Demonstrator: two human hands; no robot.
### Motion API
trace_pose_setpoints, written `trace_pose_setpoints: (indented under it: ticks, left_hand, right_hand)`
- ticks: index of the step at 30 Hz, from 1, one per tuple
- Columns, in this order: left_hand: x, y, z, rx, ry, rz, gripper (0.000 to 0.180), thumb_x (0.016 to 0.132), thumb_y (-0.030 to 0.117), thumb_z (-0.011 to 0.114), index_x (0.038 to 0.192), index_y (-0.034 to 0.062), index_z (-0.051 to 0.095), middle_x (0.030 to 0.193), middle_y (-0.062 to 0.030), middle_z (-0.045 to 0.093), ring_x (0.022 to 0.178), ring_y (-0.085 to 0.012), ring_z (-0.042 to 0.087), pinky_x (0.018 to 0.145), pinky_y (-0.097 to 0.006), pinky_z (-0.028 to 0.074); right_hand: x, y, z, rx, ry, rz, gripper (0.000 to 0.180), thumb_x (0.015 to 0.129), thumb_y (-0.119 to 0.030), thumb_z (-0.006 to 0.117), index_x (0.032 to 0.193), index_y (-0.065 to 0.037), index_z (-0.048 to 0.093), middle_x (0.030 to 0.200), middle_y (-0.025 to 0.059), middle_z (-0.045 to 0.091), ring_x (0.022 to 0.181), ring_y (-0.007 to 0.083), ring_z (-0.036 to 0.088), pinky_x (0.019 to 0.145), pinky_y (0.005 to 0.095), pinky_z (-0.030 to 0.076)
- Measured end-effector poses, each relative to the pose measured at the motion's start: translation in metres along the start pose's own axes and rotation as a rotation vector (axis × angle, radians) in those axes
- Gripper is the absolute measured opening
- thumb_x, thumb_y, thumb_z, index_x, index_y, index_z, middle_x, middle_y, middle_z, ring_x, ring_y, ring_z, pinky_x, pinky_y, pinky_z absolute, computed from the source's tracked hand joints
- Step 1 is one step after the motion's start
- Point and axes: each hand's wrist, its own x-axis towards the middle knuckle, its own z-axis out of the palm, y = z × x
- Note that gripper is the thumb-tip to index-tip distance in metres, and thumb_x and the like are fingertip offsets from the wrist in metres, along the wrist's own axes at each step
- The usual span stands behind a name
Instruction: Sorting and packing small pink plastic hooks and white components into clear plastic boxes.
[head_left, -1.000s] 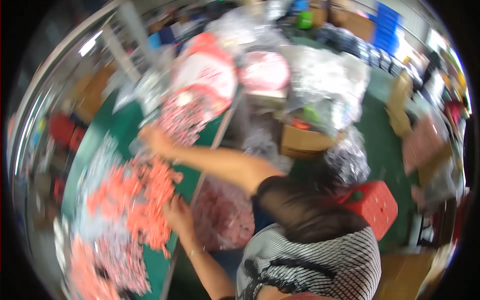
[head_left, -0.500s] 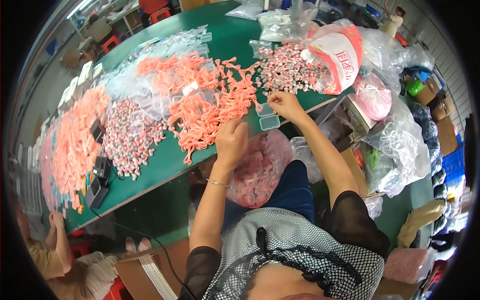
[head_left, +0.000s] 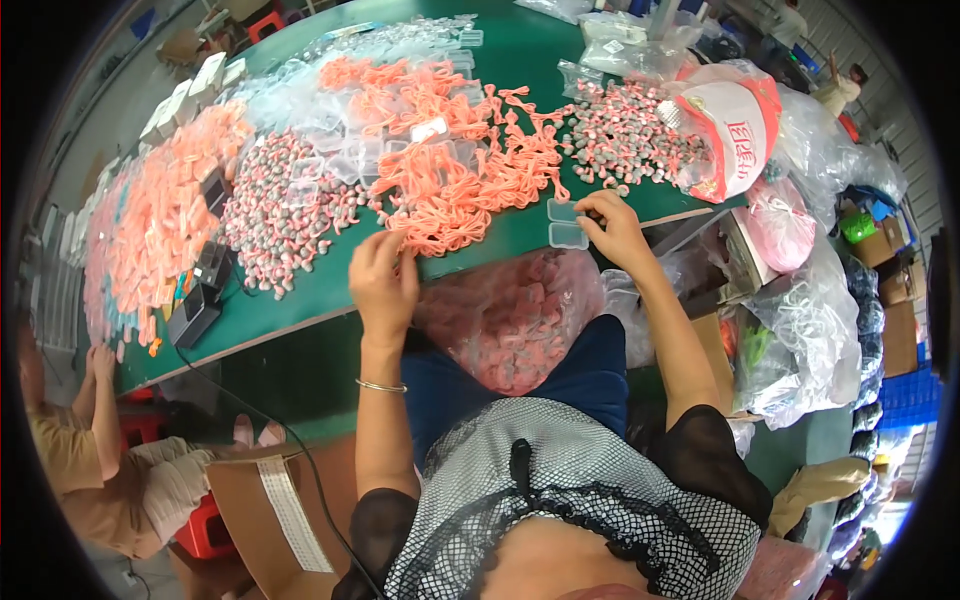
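Observation:
A small clear plastic case (head_left: 569,235) lies opened out flat at the table's front edge. My right hand (head_left: 618,232) is at its right side, with thumb and fingers pinched on the case's edge. My left hand (head_left: 384,288) hovers over the front edge, fingers curled together beside the pile of orange cords (head_left: 450,215); whatever its fingertips hold is hidden. Small pink-and-grey plugs (head_left: 285,215) are heaped to the left of the cords. Another heap of such plugs (head_left: 625,135) lies beyond my right hand.
A red-and-white sack (head_left: 735,130) leans by the right heap. Clear cases (head_left: 365,155) lie among the cords, and orange bundles (head_left: 165,245) spread leftward near a black device (head_left: 195,310). Below the edge hangs a bag of pink pieces (head_left: 515,325). Another person's hands (head_left: 98,365) are at far left.
My left hand has moved left, away from the case, to the front of the cords. My right hand stays by the case. The whole view has shifted with my head.

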Motion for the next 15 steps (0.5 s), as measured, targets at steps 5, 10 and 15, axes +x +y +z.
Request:
trace_pose_setpoints:
  ticks: [5, 10, 15]
  left_hand:
    - [-0.001, -0.056, -0.009, 0.205, -0.068, -0.213, 0.023, 0.079, 0.009, 0.071, 0.101, 0.0088, 0.069, 0.094, -0.0112, 0.065, 0.088, -0.0322, 0.062, 0.075, -0.042, 0.049]
    - [0.011, -0.065, -0.009, 0.334, -0.061, -0.270, 0.024, 0.078, 0.012, 0.072, 0.102, 0.0096, 0.070, 0.094, -0.0100, 0.065, 0.088, -0.0311, 0.063, 0.075, -0.043, 0.049]
    - [0.026, -0.056, 0.011, 0.328, -0.123, -0.189, 0.019, 0.079, 0.017, 0.071, 0.097, 0.0097, 0.072, 0.088, -0.0107, 0.066, 0.085, -0.0317, 0.064, 0.073, -0.044, 0.050]
  right_hand:
    - [0.000, 0.006, 0.002, -0.105, -0.050, -0.120, 0.013, 0.082, -0.003, 0.066, 0.095, -0.001, 0.068, 0.100, 0.0110, 0.064, 0.094, 0.0264, 0.062, 0.084, 0.0345, 0.048]
    - [0.000, -0.001, 0.007, -0.035, -0.054, -0.082, 0.012, 0.081, -0.003, 0.065, 0.093, -0.003, 0.068, 0.099, 0.0106, 0.065, 0.097, 0.0279, 0.061, 0.087, 0.0358, 0.047]
    - [0.000, -0.002, 0.010, 0.027, -0.011, -0.051, 0.015, 0.082, -0.002, 0.066, 0.097, -0.003, 0.069, 0.101, 0.0106, 0.063, 0.094, 0.0236, 0.061, 0.084, 0.0327, 0.049]
